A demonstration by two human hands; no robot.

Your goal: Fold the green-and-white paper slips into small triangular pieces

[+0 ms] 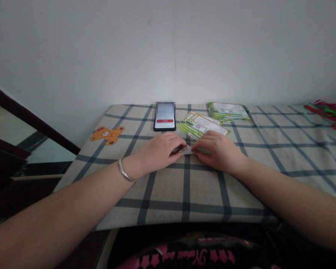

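Between my two hands is a small piece of pale printed paper (187,150), held just above or on the checked tablecloth. My left hand (165,150) pinches its left edge between thumb and fingers. On the opposite side, my right hand (214,151) pinches the right edge. Most of the paper is covered by the fingertips, so its full shape is hidden. A fan of green and white printed cards (201,125) lies right behind my right hand. The left wrist wears a silver bangle (125,171).
A phone (165,125) with a lit screen lies near the back of the table (168,194). Another stack of cards (229,111) sits behind the fan. Red and green strips (330,112) are heaped at the far right. A wall backs the table; a dark rail (30,112) slopes at left.
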